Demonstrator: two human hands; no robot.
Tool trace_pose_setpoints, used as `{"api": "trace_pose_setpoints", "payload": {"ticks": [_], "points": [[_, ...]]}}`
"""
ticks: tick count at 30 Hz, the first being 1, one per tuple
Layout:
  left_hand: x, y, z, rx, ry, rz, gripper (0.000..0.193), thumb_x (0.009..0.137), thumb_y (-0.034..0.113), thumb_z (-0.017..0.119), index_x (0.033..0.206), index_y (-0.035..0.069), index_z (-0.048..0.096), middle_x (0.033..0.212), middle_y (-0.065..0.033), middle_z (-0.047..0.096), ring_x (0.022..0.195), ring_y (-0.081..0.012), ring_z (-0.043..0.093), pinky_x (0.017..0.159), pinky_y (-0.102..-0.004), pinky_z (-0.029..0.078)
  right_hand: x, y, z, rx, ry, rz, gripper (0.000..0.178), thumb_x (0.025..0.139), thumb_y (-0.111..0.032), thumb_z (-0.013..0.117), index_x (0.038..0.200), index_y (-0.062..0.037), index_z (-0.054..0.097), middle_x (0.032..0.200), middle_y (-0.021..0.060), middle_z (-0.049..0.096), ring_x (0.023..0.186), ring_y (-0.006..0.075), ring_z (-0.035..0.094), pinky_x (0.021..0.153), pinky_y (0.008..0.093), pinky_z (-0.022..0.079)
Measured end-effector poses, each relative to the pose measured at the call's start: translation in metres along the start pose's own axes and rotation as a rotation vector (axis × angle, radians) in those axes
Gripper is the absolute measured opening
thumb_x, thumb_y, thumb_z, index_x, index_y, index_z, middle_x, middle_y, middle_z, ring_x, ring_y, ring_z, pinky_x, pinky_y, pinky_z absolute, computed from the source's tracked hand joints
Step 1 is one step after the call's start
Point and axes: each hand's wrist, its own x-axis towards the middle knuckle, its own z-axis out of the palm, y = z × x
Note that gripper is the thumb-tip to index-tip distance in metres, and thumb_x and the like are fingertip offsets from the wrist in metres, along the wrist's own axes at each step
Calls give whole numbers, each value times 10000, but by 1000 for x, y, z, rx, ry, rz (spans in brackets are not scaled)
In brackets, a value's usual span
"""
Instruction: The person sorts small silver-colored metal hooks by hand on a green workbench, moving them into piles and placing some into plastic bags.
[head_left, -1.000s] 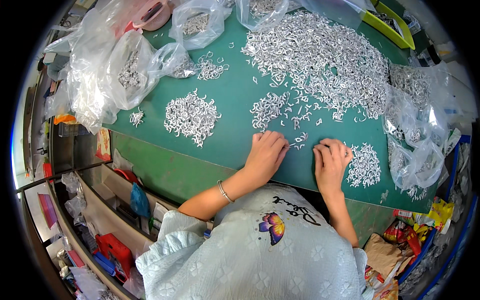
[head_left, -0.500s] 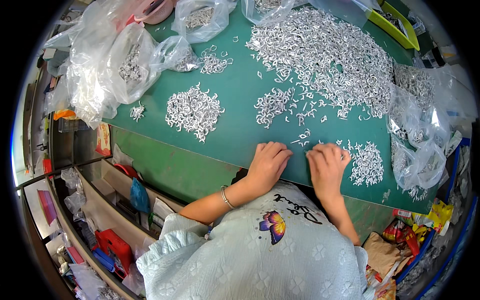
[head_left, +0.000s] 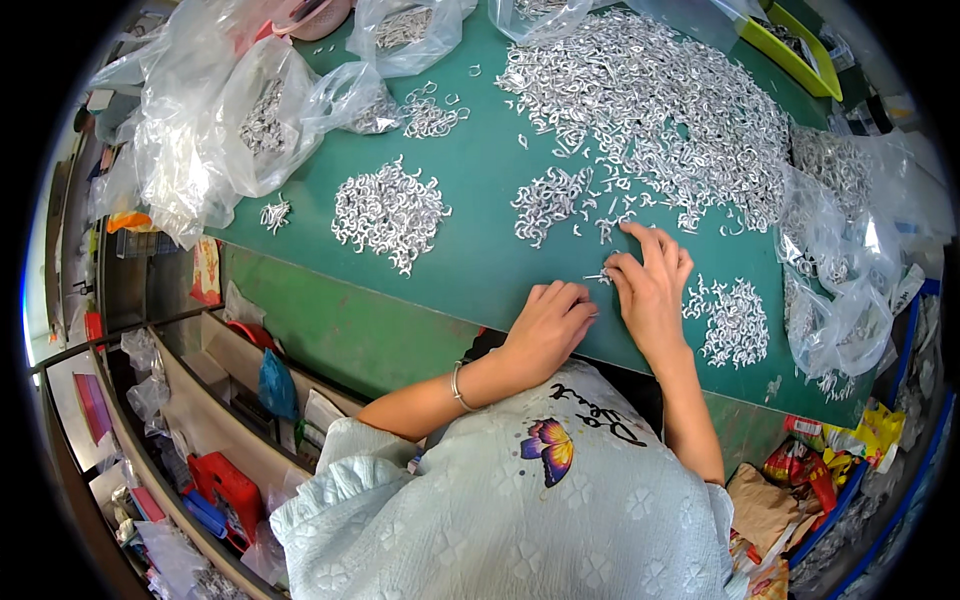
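My right hand point(head_left: 650, 285) reaches over the green tabletop, thumb and index finger apart. Its fingertips are at a few loose silver pieces point(head_left: 597, 277), small and curved or straight. Closer to the table's front edge, my left hand point(head_left: 548, 325) is curled with its fingertips pressed together; whatever they hold is hidden. Just beyond my hands lies a small heap of silver curved pieces point(head_left: 548, 205). To the right of my right hand is another small heap point(head_left: 737, 325), and a rounder heap point(head_left: 388, 215) lies to the left.
A big spread of silver pieces point(head_left: 650, 110) covers the back right. Clear plastic bags point(head_left: 200, 120) of parts stand at the left, with more bags point(head_left: 840, 330) at the right edge. A yellow-green tray point(head_left: 795, 55) and a pink basket point(head_left: 315, 22) sit at the back.
My right hand has moved forward from the table's front area to the loose pieces, and its fingers have spread. My left hand stays near the edge, shifted slightly right.
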Motion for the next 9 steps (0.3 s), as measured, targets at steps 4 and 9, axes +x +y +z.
{"api": "trace_pose_setpoints", "payload": {"ticks": [4,9], "points": [[-4,-3,-5,-11,29,-24,205,796,34,681,984,41,599,1025,-79,550,942,-253,528,811,-380,383,4,-1,-3,14,-41,-4,112,789,-62,676,898,-75,653,1192,73,561,1167,288,475,971,472,308],[-11,-6,-11,21,57,-58,209,801,31,671,995,45,594,1039,-83,556,964,-256,532,830,-385,384,-41,-7,19,32,-74,-178,172,808,-95,656,976,-131,644,1232,83,537,1211,254,450,969,505,314]]}}
